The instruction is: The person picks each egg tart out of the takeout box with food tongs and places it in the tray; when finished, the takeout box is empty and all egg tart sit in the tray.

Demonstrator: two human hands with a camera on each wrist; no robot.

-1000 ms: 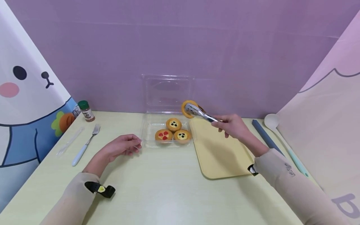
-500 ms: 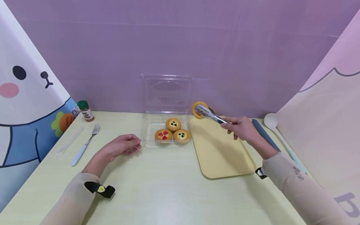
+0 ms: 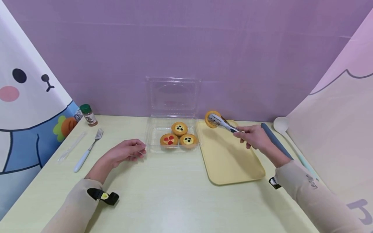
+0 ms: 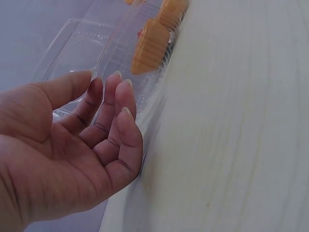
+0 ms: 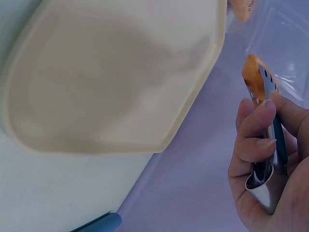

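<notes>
My right hand (image 3: 254,137) grips metal tongs (image 3: 222,123), whose slotted ends clasp an egg tart (image 3: 210,119) above the far end of a yellow tray (image 3: 233,161). The right wrist view shows the fingers wrapped round the tongs (image 5: 270,188) and the tart (image 5: 253,79) tilted on its side. My left hand (image 3: 126,150) is at the front left corner of a clear plastic container (image 3: 154,137), pinching its edge between thumb and forefinger. Three tarts lie inside: one with red topping (image 3: 169,139), two with dark dots (image 3: 179,128). The container's lid (image 3: 175,97) stands raised.
On the left are a fork (image 3: 88,150), a clear wrapped utensil (image 3: 71,147) and a green-capped jar (image 3: 88,115). Along the right lie a dark blue rod (image 3: 275,139) and a white spoon (image 3: 294,147) with a mint handle. A purple backdrop (image 3: 175,48) rises behind the table.
My right hand has moved right with the tongs and tart, from beside the container to over the tray, and slightly lower lately. My left hand has stayed in place.
</notes>
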